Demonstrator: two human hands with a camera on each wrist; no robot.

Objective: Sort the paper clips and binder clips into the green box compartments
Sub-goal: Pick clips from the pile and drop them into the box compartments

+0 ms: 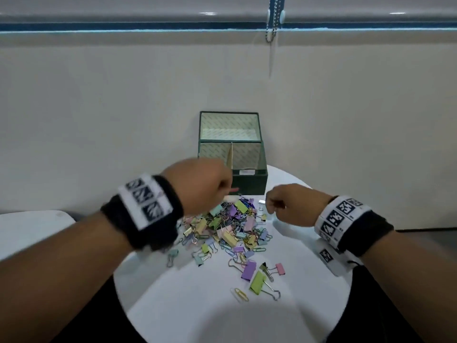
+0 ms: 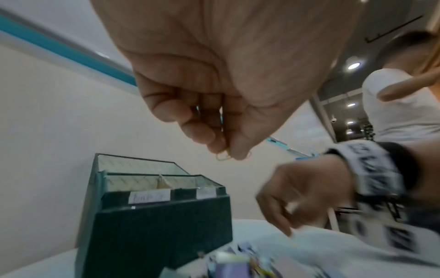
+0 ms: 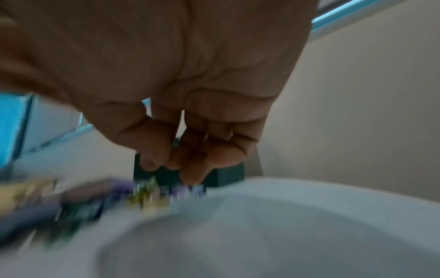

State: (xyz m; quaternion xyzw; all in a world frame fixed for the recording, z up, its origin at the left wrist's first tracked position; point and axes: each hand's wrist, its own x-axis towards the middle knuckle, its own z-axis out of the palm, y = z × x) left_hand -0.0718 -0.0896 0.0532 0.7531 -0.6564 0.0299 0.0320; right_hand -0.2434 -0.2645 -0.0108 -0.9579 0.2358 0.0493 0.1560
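From above, the green box (image 1: 249, 180) sits at the round table's (image 1: 197, 313) far edge, clips (image 1: 230, 226) heaped before it. My left wrist camera shows my left hand (image 2: 214, 116) pinching a paper clip (image 2: 223, 157) over the box. My right hand (image 3: 181, 143) hovers curled by the heap; too blurred to tell its grip.

table (image 1: 197, 310): smooth white, slight sheen | green box (image 1: 249, 184): matt card, paper-lined | clips (image 1: 230, 226): pastel-coated metal, wire handles shiny | wristbands (image 1: 351, 219): black cloth
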